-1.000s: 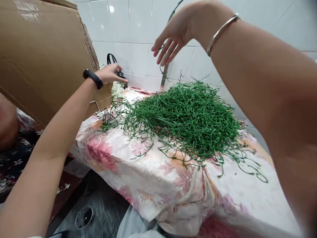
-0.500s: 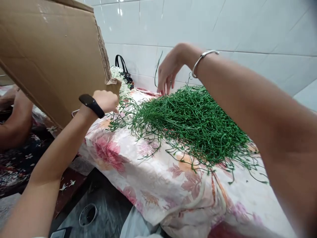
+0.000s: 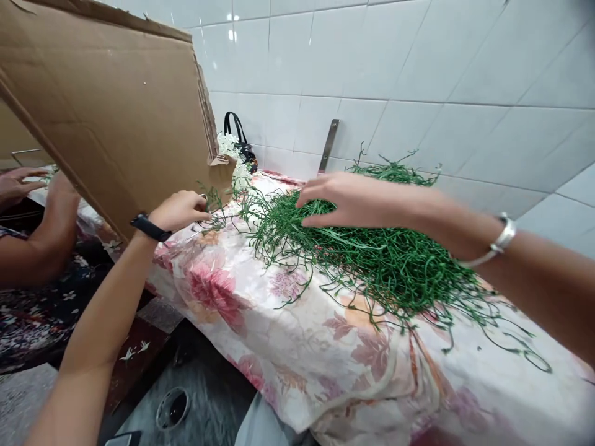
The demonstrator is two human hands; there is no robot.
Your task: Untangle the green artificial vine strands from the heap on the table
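Observation:
A tangled heap of thin green artificial stems [image 3: 400, 266] lies on the flowered cloth [image 3: 288, 328]. Over its left part reaches my right hand [image 3: 334, 198], fingers and thumb apart with nothing seen between them. Beside the cardboard, my left hand [image 3: 181, 209] has curled fingers. A few loose green stem ends show around its fingertips, but I cannot make out what it grips. White artificial flowers [image 3: 230, 148] stand behind the cardboard's torn edge.
A large cardboard sheet [image 3: 121, 111] stands upright at left. A metal strip [image 3: 329, 145] leans on the tiled wall [image 3: 418, 68], and a black bag [image 3: 248, 155] sits at the back. Another person's arm [image 3: 41, 248] is at far left. Below lies a dark surface with a round opening [image 3: 173, 409].
My right hand has come down from above the heap's back edge onto its left part, where its fingers spread. A thin green strand beside it no longer shows. The metal strip is now uncovered.

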